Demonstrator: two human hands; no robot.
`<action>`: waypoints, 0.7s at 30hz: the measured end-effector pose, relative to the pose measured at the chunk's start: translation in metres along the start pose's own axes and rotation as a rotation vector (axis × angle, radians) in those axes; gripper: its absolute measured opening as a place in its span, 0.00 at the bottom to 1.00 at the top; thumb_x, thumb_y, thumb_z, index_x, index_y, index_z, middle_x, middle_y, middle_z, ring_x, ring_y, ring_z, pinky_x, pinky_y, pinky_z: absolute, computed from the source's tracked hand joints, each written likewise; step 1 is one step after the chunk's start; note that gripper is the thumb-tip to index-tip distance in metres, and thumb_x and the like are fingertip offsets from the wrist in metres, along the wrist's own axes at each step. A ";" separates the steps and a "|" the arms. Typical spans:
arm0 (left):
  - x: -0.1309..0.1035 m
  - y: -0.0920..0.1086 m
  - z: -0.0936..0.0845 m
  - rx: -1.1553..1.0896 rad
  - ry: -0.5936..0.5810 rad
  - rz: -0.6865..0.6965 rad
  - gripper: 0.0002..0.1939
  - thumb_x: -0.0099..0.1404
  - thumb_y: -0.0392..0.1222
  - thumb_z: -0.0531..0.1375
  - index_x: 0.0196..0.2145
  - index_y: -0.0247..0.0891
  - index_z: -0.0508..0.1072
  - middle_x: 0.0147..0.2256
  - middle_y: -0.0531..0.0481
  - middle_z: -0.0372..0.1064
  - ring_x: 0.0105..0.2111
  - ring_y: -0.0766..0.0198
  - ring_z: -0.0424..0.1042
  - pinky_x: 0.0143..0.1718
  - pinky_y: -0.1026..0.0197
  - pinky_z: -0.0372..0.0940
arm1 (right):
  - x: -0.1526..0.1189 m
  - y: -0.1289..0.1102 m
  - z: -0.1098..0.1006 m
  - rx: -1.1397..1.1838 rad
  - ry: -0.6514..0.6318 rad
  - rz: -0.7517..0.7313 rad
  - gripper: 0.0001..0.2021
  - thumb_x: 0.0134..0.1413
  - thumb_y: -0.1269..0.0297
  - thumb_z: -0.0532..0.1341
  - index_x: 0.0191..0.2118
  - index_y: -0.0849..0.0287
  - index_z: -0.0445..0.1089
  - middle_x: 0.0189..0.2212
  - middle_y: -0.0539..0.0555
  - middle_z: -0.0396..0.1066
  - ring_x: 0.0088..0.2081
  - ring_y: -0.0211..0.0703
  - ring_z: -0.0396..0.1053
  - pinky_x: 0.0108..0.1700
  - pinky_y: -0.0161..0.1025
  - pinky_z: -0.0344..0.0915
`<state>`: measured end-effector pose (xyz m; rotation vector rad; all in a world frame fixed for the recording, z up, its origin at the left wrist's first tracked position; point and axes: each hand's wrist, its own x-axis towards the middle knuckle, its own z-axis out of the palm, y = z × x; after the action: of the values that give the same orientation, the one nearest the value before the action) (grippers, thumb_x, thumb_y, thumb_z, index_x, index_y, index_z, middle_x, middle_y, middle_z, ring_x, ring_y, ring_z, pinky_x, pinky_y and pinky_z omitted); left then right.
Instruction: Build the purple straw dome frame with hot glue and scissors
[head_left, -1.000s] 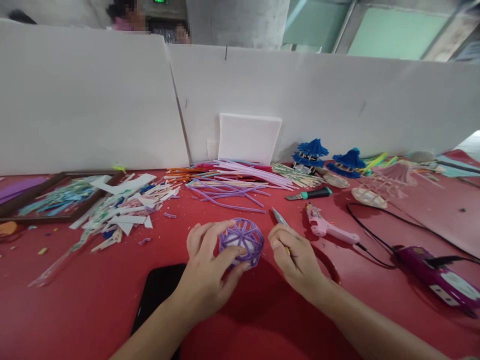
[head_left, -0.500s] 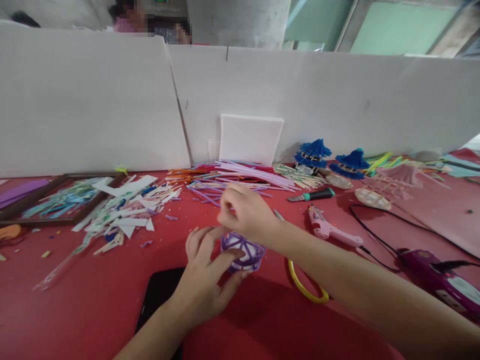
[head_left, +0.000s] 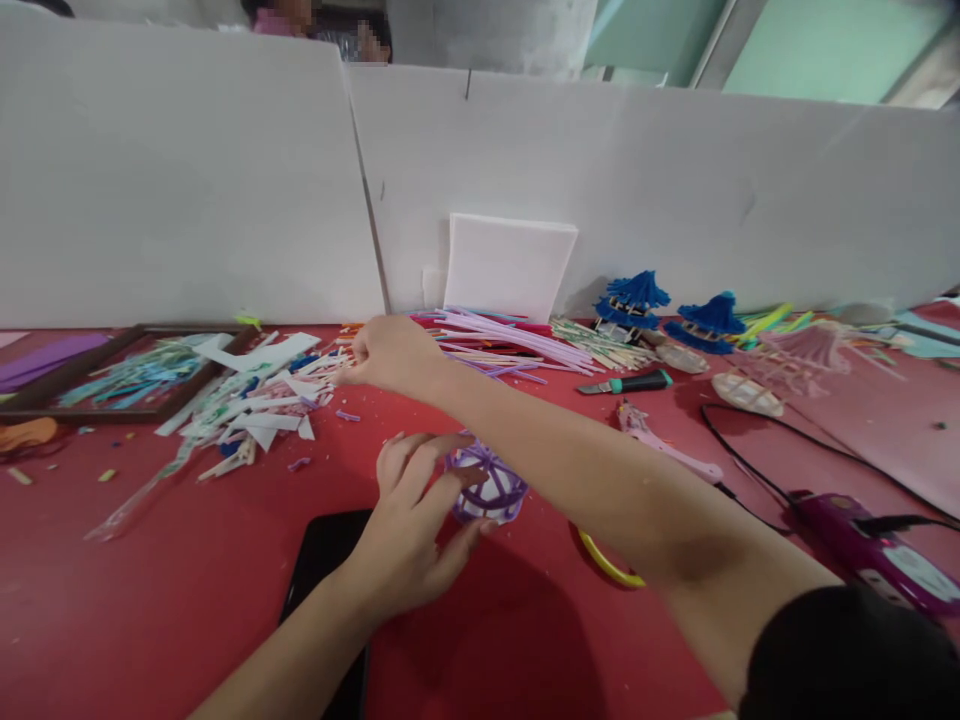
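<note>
Fingers and thumb of my left hand (head_left: 420, 510) curve round the left side of a small round craft piece (head_left: 491, 485), white with a lattice of purple strips over it. It rests on the red table (head_left: 495, 640). My right hand (head_left: 390, 355) is stretched across to the left, its fingers closed at the right edge of a heap of paper scraps and cut sticks (head_left: 277, 400). Whatever those fingers hold, if anything, is hidden. My right forearm passes just beyond the craft piece and overlaps its upper right side.
Behind my right hand lie long pipe cleaners (head_left: 517, 340). To the right are a utility knife (head_left: 630, 383), a pink glue gun (head_left: 660, 440) with a cord, a purple power strip (head_left: 877, 550) and blue-roofed models (head_left: 630, 300). A black phone-like slab (head_left: 322, 550) lies under my left arm.
My right hand has moved from above the craft piece to the far left, at the scrap heap. My left hand stays on the piece. The camera view has shifted slightly.
</note>
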<state>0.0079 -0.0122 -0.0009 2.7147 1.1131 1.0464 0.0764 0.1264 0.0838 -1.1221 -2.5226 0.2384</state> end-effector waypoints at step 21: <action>0.007 -0.003 0.006 -0.508 -0.049 -0.828 0.19 0.64 0.59 0.53 0.31 0.39 0.65 0.23 0.55 0.65 0.21 0.65 0.68 0.22 0.64 0.62 | -0.209 0.059 0.011 0.379 0.358 0.239 0.06 0.59 0.66 0.57 0.34 0.60 0.70 0.28 0.52 0.72 0.29 0.38 0.69 0.30 0.34 0.65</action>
<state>0.0130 -0.0038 -0.0019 1.6266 1.4911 0.9216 0.2407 0.0100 0.0011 -1.1842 -1.9308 0.5051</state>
